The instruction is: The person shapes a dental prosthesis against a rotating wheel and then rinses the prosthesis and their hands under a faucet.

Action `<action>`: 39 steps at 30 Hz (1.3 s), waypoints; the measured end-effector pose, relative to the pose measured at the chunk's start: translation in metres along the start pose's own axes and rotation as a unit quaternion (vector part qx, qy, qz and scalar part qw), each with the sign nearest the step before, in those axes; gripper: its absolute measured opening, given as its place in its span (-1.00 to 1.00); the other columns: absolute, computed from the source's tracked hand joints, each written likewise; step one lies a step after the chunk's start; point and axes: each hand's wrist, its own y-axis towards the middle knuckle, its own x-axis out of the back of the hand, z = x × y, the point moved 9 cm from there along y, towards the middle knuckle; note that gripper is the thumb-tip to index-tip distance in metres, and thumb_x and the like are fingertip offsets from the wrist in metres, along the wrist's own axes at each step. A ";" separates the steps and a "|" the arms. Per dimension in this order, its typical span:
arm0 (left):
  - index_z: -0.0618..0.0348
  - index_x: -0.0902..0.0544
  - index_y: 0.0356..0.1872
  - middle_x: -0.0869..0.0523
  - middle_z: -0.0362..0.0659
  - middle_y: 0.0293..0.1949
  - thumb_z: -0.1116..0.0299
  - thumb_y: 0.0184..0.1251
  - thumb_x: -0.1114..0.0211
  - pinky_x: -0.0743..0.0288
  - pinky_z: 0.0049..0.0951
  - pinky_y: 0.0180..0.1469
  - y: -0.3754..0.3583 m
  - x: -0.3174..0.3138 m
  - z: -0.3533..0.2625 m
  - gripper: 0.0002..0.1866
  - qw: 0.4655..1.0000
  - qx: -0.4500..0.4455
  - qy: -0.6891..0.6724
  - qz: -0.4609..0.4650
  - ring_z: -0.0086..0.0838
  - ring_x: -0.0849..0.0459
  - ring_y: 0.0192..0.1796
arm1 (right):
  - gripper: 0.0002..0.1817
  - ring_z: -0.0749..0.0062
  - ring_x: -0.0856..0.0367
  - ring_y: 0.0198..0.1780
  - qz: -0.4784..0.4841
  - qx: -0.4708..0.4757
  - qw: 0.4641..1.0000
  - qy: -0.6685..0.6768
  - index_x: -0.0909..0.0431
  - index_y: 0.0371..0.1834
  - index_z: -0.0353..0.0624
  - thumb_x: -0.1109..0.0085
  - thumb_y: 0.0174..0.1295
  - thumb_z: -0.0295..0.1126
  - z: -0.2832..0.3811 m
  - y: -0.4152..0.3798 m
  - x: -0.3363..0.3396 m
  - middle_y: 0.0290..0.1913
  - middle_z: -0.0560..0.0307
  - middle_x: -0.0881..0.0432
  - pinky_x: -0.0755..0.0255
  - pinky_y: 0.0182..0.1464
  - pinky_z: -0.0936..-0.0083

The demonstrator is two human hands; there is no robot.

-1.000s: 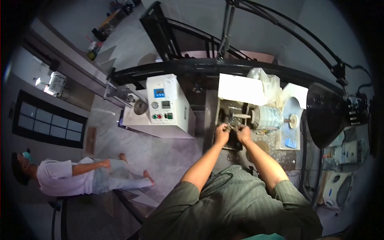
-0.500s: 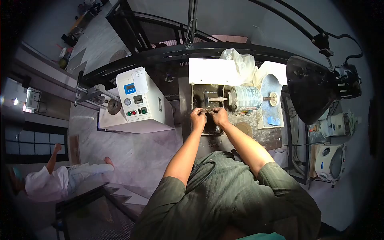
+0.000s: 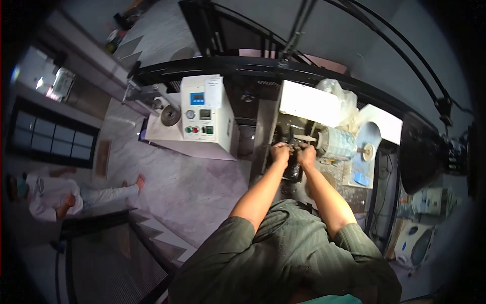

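Observation:
Close together over a dark, wet trough [image 3: 292, 175], my left hand [image 3: 280, 152] and my right hand [image 3: 306, 154] both have their fingers curled and pinched. Whatever sits between the fingertips is too small and dark to name. Just beyond them is the dark wheel [image 3: 290, 138] on a pale tapered spindle [image 3: 305, 137]. The spindle comes out of an electric motor [image 3: 339, 144] wrapped in clear plastic, to the right of my right hand. A white board [image 3: 310, 103] stands behind the wheel.
Left of the bench stands a white machine [image 3: 207, 119] with gauges and buttons. A black lamp [image 3: 428, 152] hangs at the right. A blue block [image 3: 361, 178] lies in a white tray [image 3: 354, 175]. Another person [image 3: 53, 195] is at far left.
The view has swung left, so bench, machine and hands appear further right. My hands stay together by the wheel. The other person's arm has come down.

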 end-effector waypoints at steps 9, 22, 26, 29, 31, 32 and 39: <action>0.32 -0.58 -0.50 -0.61 -0.14 -0.54 0.76 -0.08 0.01 -0.43 -0.53 -0.53 -0.007 0.017 -0.013 -0.79 0.996 -0.036 -0.048 -0.059 -0.49 -0.56 -0.55 | -0.84 -0.02 -0.62 -0.25 0.047 0.035 0.998 -0.020 -0.64 -0.37 -0.24 -0.18 -0.05 -0.47 -0.005 0.009 -0.020 -0.40 -0.20 -0.62 -0.46 -0.20 0.32; 0.34 -0.62 -0.47 -0.63 -0.16 -0.53 0.70 -0.04 -0.10 -0.44 -0.49 -0.49 -0.003 0.009 -0.004 -0.86 0.996 -0.032 0.067 -0.051 -0.50 -0.56 -0.52 | -0.84 0.26 -0.65 -0.40 0.020 -0.027 0.999 -0.014 -0.64 -0.41 -0.29 -0.19 -0.01 -0.43 -0.004 0.005 -0.005 -0.45 -0.15 -0.64 -0.45 -0.25 0.39; 0.30 -0.64 -0.43 -0.63 -0.19 -0.51 0.69 -0.01 -0.13 -0.43 -0.49 -0.46 -0.006 0.013 -0.008 -0.85 0.998 0.000 0.051 -0.038 -0.52 -0.56 -0.50 | -0.84 0.38 -0.58 -0.41 0.074 -0.050 0.996 0.028 -0.59 -0.45 -0.39 -0.05 -0.07 -0.55 0.001 0.007 -0.015 -0.49 -0.08 -0.63 -0.41 -0.29 0.43; 0.23 -0.60 -0.54 -0.61 -0.21 -0.57 0.62 -0.01 -0.16 -0.39 -0.47 -0.45 -0.009 0.016 -0.020 -0.92 0.991 -0.040 0.119 -0.047 -0.56 -0.53 -0.51 | -0.77 0.33 -0.58 -0.35 0.068 -0.086 0.991 0.083 -0.57 -0.40 -0.47 0.02 -0.09 -0.55 -0.024 0.015 -0.027 -0.42 -0.10 -0.63 -0.41 -0.25 0.41; 0.21 -0.59 -0.55 -0.61 -0.21 -0.58 0.62 -0.01 -0.16 -0.39 -0.48 -0.45 -0.008 0.014 -0.021 -0.91 0.988 -0.055 0.139 -0.050 -0.57 -0.53 -0.50 | -0.71 0.28 -0.57 -0.32 0.052 -0.112 0.988 0.093 -0.52 -0.35 -0.55 0.06 -0.11 -0.54 -0.032 0.018 -0.026 -0.37 -0.13 -0.61 -0.40 -0.22 0.38; 0.21 -0.59 -0.55 -0.61 -0.20 -0.57 0.61 -0.01 -0.16 -0.38 -0.48 -0.44 -0.007 0.012 -0.020 -0.92 0.988 -0.058 0.139 -0.041 -0.56 -0.54 -0.49 | -0.71 0.28 -0.57 -0.32 0.055 -0.107 0.989 0.090 -0.52 -0.35 -0.55 0.06 -0.11 -0.54 -0.035 0.020 -0.027 -0.37 -0.13 -0.61 -0.40 -0.22 0.38; 0.24 -0.56 -0.54 -0.61 -0.14 -0.57 0.61 0.03 -0.07 -0.43 -0.45 -0.53 0.003 0.009 -0.005 -0.89 0.996 -0.017 0.082 -0.005 -0.48 -0.56 -0.54 | -0.73 0.42 -0.47 -0.47 0.099 -0.186 0.950 0.232 -0.50 -0.35 -0.48 0.12 0.12 -0.45 -0.060 0.026 -0.041 -0.43 0.02 -0.54 -0.35 -0.45 0.41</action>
